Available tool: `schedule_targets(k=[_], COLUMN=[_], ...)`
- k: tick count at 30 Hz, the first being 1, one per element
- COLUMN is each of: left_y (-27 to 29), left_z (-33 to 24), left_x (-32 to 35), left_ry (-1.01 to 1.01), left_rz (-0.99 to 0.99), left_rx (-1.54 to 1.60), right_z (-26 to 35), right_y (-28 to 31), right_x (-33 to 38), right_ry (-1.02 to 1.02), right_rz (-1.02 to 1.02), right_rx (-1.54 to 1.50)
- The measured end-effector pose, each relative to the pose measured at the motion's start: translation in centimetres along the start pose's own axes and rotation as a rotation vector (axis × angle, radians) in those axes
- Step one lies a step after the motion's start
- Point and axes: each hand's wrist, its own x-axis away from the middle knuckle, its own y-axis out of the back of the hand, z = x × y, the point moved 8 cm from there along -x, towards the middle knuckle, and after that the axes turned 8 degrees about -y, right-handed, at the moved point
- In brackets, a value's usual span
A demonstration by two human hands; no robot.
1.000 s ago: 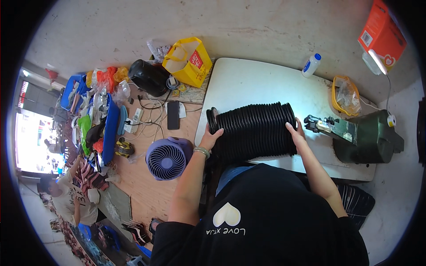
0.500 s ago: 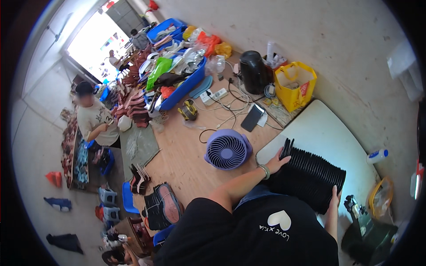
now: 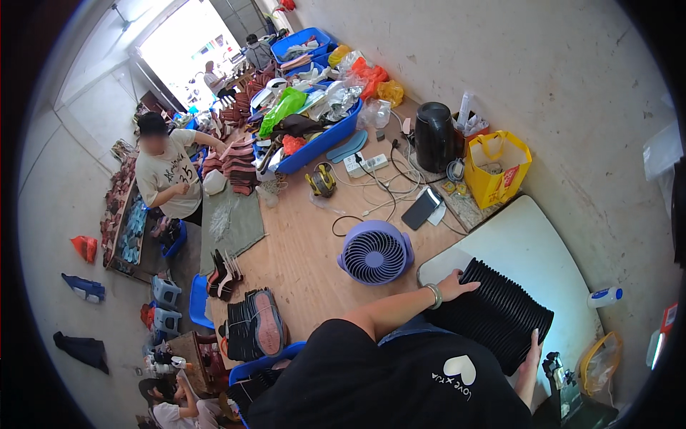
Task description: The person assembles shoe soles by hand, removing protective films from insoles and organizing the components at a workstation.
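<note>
A long row of thin black pieces (image 3: 494, 314), pressed face to face like a stack of shoe soles, lies at the near edge of the white tabletop (image 3: 532, 236). My left hand (image 3: 456, 286), with a bangle on its wrist, holds the row's left end. Against the right end presses my right hand (image 3: 530, 355), fingers up along the last piece. Both hands are closed about the stack. My shirt hides part of its near side. Just left of the stack stands a purple fan (image 3: 375, 256).
On the wooden table (image 3: 300, 236) are a phone (image 3: 421, 209), a power strip (image 3: 366, 165) with cables, and a tied bundle of black soles (image 3: 246, 325). A yellow bag (image 3: 498, 171) and a dark kettle (image 3: 434, 136) stand by the wall. A co-worker (image 3: 168, 168) stands across the table.
The pieces that stuck up at the left end now sit level with the row. My left hand has shifted slightly down. The co-worker has stretched an arm toward the pile. My view has turned.
</note>
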Motion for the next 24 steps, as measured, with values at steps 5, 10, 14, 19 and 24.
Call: schedule_targets(k=[5, 10, 14, 19, 24], left_y=[-1.5, -1.3, 0.0, 1.6, 2.7], left_z=[0.3, 0.1, -0.9, -2.1, -5.9], left_x=[-0.1, 1.0, 2.7, 3.3, 2.8], left_ry=[-0.105, -0.214, -0.268, -0.252, -0.334], left_rz=[0.013, 0.032, 0.011, 0.045, 0.112], left_rx=[0.151, 0.275, 0.334, 0.399, 0.466], right_z=[-0.4, -0.8, -1.7, -1.3, 3.4], right_y=[-0.1, -0.7, -1.0, -2.3, -2.6], right_x=[-0.3, 0.4, 0.6, 0.6, 3.8], right_ry=[-0.003, 0.025, 0.028, 0.126, 0.358], right_rz=[-0.084, 0.008, 0.025, 0.137, 0.125], right_rx=[0.0, -0.039, -0.096, -0.163, -0.173])
